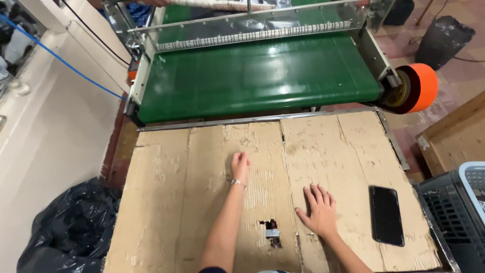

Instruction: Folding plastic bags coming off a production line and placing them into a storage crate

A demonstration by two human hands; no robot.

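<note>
- My right hand (320, 211) lies flat and open on the cardboard sheet (166, 202) that covers the table, fingers spread, palm pressing down and gripping nothing.
- My left hand (240, 165) rests further up the same cardboard, curled loosely with the knuckles down; it is empty too, and a thin bracelet (238, 183) sits at the wrist. The two hands are apart, the left ahead of the right.
- Between my forearms, near my edge, the cardboard has a small torn hole (271, 233) with something dark and metallic showing through; I cannot tell what it is.
- A black phone (386, 215) lies face up to the right of my right hand, near it but not touching.
- The cardboard looks light and fairly stiff yet worn: scuffed, creased, split along a seam running away from me. I judge it would bend or tear if lifted from the middle, so an outer edge, taken with both hands, is the better hold.
- Left of the table sits a black plastic bag (60, 227); at right, a dark crate (444, 212).
- Beyond the cardboard's far edge runs a green conveyor belt (257, 76), with an orange roll (422, 87) at its right end.
</note>
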